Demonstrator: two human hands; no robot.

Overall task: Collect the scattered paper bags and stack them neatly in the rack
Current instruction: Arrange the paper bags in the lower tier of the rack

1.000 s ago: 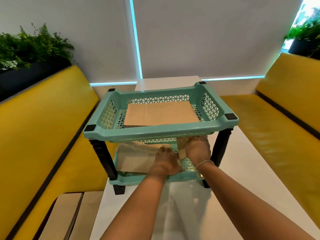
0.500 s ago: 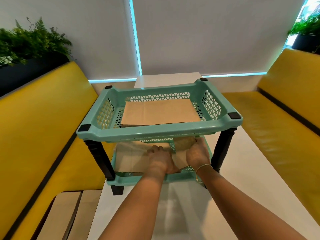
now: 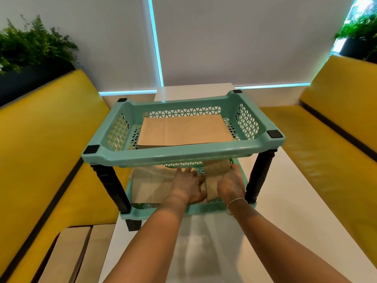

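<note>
Both hands are reaching into the bottom tier of the teal two-tier rack (image 3: 183, 155), which is sitting on a white table (image 3: 285, 201) between two yellow benches. The left hand (image 3: 188, 187) is lying flat with its fingers straight and spread a bit, pressing down on the pale paper bags (image 3: 150, 187) that are filling the left part of that lower tray. The right hand (image 3: 231, 185) is sitting just beside it, fingers curling round the right edge of a smaller brown paper bag (image 3: 215, 176), which is lying between the two hands on the right side of the same tray; how tight that grip is, can't really tell, since the top tray's front rim is covering the fingertips. There's a thin bracelet (image 3: 235, 201) showing on the right wrist. Up in the top tray, a neat flat stack of brown bags (image 3: 184, 130) is lying roughly centred. Down at the lower left, a couple of cardboard boxes (image 3: 75, 254) are sitting on the left bench (image 3: 47, 160), and leafy plants (image 3: 30, 45) are peeking over the backrests.
</note>
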